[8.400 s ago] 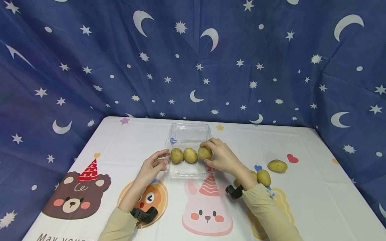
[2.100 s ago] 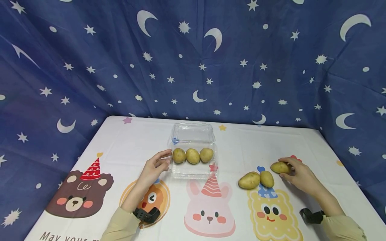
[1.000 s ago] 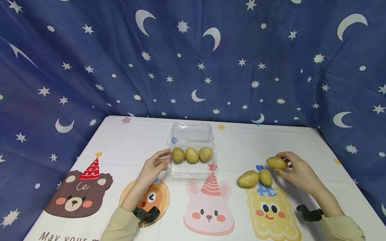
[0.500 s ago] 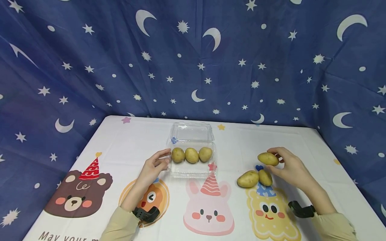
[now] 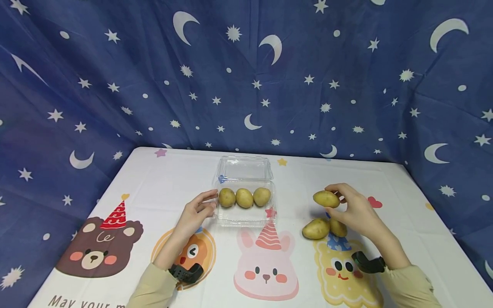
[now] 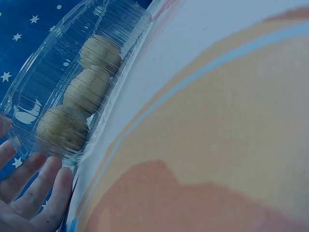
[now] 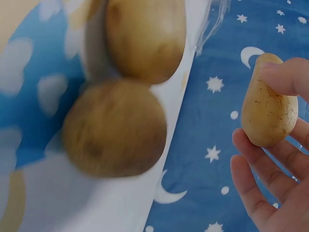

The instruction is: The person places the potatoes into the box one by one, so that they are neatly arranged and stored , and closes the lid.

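My right hand (image 5: 353,213) pinches an oblong potato (image 5: 325,199) between thumb and fingers, above the tablecloth. Two loose potatoes lie below it: a longer one (image 5: 315,229) and a smaller one (image 5: 338,228) partly hidden by the hand. At the middle of the table stands a clear plastic clamshell box (image 5: 242,221), lid up, with three potatoes (image 5: 244,198) in a row along the back of its base. My left hand (image 5: 195,215) is at the box's left end; in the left wrist view its extended fingers (image 6: 48,181) have their tips at the clear wall.
A white tablecloth (image 5: 173,175) printed with cartoon animals covers the table. Behind and beside it hangs a dark blue curtain (image 5: 215,60) with stars and moons. A black wrist strap (image 5: 186,273) sits on each forearm.
The right hand placed the third potato in the box earlier, then took another from the right side, lifted it and carried it leftward over the loose pair. The left hand stays by the box.
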{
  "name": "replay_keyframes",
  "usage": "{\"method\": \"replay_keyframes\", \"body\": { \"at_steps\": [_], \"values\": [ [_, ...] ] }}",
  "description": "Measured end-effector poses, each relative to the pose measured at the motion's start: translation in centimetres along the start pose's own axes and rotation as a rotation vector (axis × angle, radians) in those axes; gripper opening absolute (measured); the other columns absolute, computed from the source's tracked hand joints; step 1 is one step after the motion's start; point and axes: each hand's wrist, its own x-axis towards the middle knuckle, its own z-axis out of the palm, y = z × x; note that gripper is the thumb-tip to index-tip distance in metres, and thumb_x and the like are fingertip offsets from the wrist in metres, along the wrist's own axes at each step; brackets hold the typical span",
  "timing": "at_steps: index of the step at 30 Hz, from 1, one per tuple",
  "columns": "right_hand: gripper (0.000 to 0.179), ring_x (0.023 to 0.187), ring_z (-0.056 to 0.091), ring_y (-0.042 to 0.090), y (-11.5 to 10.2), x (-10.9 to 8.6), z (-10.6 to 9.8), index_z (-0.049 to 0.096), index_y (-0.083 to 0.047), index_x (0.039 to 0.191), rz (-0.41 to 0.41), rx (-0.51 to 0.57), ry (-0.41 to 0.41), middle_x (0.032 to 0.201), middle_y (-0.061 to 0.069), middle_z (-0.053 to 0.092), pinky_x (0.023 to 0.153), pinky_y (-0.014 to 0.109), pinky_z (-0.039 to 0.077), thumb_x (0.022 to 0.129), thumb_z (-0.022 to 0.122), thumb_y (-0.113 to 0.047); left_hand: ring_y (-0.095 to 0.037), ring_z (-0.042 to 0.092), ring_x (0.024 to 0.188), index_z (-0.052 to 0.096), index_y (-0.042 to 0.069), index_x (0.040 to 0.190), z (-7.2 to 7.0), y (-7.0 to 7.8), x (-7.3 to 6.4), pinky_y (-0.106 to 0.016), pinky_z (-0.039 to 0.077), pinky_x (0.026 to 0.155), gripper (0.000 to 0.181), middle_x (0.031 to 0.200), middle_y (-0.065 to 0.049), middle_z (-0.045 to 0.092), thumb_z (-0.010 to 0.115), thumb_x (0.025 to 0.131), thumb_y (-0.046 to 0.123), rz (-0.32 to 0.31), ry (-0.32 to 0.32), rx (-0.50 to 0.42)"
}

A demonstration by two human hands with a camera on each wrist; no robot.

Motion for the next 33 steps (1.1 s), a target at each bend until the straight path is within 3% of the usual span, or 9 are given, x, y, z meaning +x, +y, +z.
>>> {"method": "replay_keyframes", "body": {
  "at_steps": [13,33],
  "values": [
    [0.048,0.092,0.057,0.012,-2.9,1.5,1.8,0.059,-0.011,0.116,-0.029,0.113,0.006,0.108,0.001,0.064,0.075,0.034,0.054,0.073,0.081,-0.01,-0.032,0.056,0.124,0.048,0.01,0.14,0.0,0.0,0.0,-0.019,0.054,0.083,0.044,0.14,-0.014,0.053,0.055,0.098,0.015,0.0,0.008,0.004],
    [0.046,0.097,0.055,0.011,-7.9,3.6,4.9,0.06,-0.016,0.116,-0.063,0.267,-0.023,0.108,-0.003,0.064,0.078,0.036,0.054,0.074,0.081,-0.015,-0.033,0.055,0.124,0.047,0.01,0.141,0.0,-0.1,0.1,-0.019,0.054,0.084,0.043,0.141,-0.015,0.052,0.054,0.098,0.014,-0.001,0.004,0.003]
  ]
}}
